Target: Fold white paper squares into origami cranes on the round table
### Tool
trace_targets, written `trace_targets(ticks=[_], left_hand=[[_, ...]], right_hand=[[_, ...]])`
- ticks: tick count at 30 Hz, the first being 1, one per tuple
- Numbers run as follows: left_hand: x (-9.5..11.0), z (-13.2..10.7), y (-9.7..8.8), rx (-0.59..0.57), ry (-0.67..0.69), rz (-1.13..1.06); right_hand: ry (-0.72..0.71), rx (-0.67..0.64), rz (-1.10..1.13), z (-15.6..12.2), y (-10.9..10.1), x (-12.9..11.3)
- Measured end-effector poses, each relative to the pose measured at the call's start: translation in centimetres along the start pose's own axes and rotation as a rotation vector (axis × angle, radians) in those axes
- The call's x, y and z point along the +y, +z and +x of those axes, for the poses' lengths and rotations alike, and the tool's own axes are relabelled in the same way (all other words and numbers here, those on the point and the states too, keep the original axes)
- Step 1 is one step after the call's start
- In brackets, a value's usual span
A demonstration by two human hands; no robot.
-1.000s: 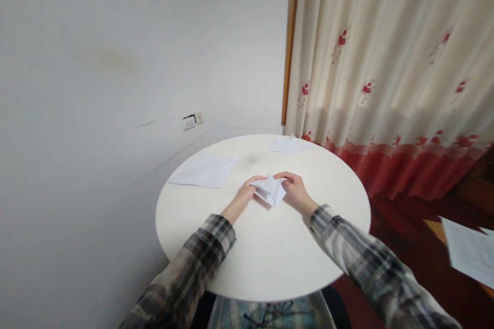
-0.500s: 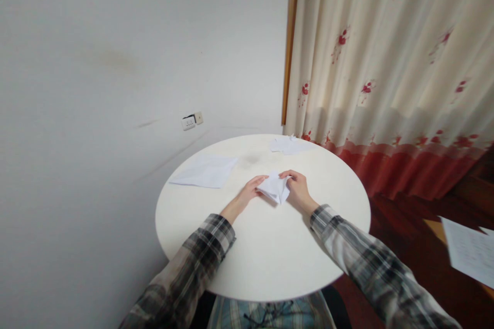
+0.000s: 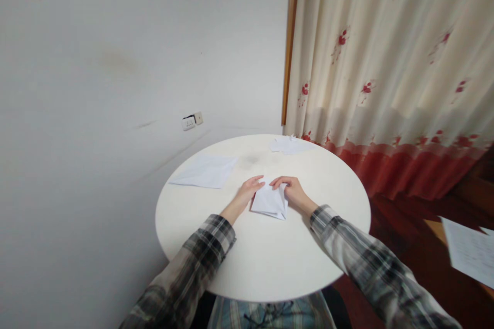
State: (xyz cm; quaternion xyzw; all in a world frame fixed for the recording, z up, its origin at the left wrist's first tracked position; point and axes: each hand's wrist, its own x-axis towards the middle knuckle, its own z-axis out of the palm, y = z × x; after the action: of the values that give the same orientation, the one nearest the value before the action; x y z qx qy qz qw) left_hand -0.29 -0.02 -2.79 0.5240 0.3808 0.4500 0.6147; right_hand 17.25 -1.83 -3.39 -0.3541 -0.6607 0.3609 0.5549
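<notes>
A folded white sheet of paper (image 3: 267,202) lies at or just above the round table's top, its layered edges facing me. My left hand (image 3: 247,193) pinches its upper left edge, thumb near the top of the sheet. At the upper right, my right hand (image 3: 292,191) grips the paper with bent fingers over its top. Parts of the folds are hidden under the fingers.
On the round white table (image 3: 270,257) a larger white sheet (image 3: 206,170) lies at the left. More white paper pieces (image 3: 290,145) rest at the far edge. A wall (image 3: 116,113) stands left and a curtain (image 3: 386,61) right. Printed papers (image 3: 471,249) sit at lower right.
The folded paper has come down toward me and turned, so it now lies flatter with its broad face up. My right hand has shifted slightly left and down over it.
</notes>
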Motion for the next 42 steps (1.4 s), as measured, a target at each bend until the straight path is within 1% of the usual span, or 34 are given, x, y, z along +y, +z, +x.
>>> trace_targets(ticks=[3, 6, 15, 18, 22, 27, 34, 42], left_hand=[[-0.10, 0.15, -0.12, 0.033, 0.002, 0.030], [-0.17, 0.25, -0.21, 0.050, 0.004, 0.039], [0.00, 0.11, -0.02, 0.060, -0.001, 0.021], [0.02, 0.09, -0.02, 0.094, 0.009, 0.023], [-0.18, 0.26, -0.26, 0.163, 0.027, -0.029], [-0.37, 0.38, -0.58, 0.228, 0.096, -0.012], [-0.28, 0.31, -0.43, 0.211, 0.113, 0.001], [-0.49, 0.73, -0.78, 0.210, 0.150, 0.025]], right_hand=[[0.006, -0.053, 0.029, -0.04, 0.08, 0.04], [0.019, -0.078, 0.048, -0.06, 0.10, 0.08], [0.028, -0.086, 0.045, -0.16, 0.14, -0.40], [0.030, -0.088, 0.031, -0.18, 0.10, -0.51], [0.036, -0.099, 0.007, -0.13, 0.00, -0.35], [0.025, -0.099, -0.002, -0.04, -0.03, 0.00], [0.031, -0.102, -0.015, -0.06, 0.04, -0.44], [0.036, -0.112, -0.020, -0.13, 0.02, -0.45]])
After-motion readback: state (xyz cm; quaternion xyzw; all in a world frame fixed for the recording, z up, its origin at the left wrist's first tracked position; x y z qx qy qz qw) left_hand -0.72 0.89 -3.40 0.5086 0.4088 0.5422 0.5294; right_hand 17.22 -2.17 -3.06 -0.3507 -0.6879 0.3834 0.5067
